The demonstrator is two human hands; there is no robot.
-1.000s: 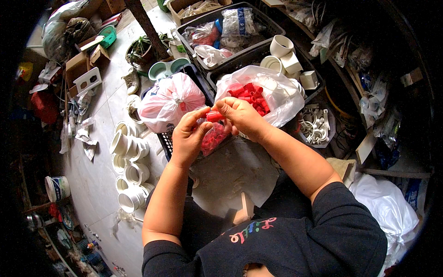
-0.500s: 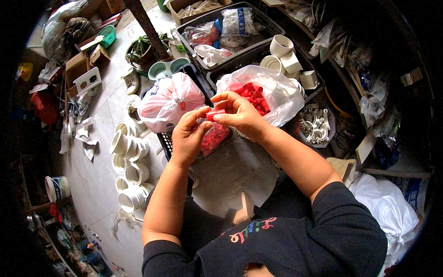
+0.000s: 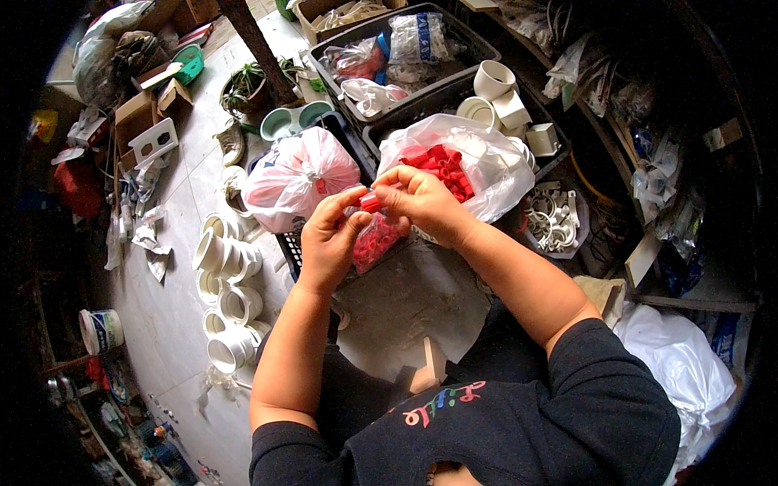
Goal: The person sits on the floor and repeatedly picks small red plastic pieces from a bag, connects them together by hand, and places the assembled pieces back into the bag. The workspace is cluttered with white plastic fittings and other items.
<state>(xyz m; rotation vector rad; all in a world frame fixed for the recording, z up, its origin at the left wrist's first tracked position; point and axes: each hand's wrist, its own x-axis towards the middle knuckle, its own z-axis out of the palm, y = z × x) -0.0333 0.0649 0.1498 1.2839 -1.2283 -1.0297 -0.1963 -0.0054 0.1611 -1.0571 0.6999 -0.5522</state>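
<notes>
A short red plastic tube piece (image 3: 370, 202) sits between the fingertips of my two hands. My left hand (image 3: 326, 239) pinches its left side with thumb and fingers. My right hand (image 3: 425, 204) has its thumb and curled fingers closed against the other side, partly hiding it. Just beneath the hands is a clear bag of red pieces (image 3: 374, 245). Beyond my right hand, an open white plastic bag (image 3: 506, 182) holds loose red tube pieces (image 3: 444, 168). To the left of the hands stands a tied, pinkish-white plastic bag (image 3: 292, 174).
Black crates (image 3: 356, 113) at the far side hold bagged parts and white fittings (image 3: 494, 81). White pipe fittings (image 3: 231, 348) stand in rows on the floor at left. A tub of white clips (image 3: 553, 220) is at right. A post (image 3: 258, 49) rises by a potted plant (image 3: 245, 89).
The red tube piece has shifted slightly left and turned between my fingertips. My right hand's fingers have curled in and lowered a little; the left hand barely moved.
</notes>
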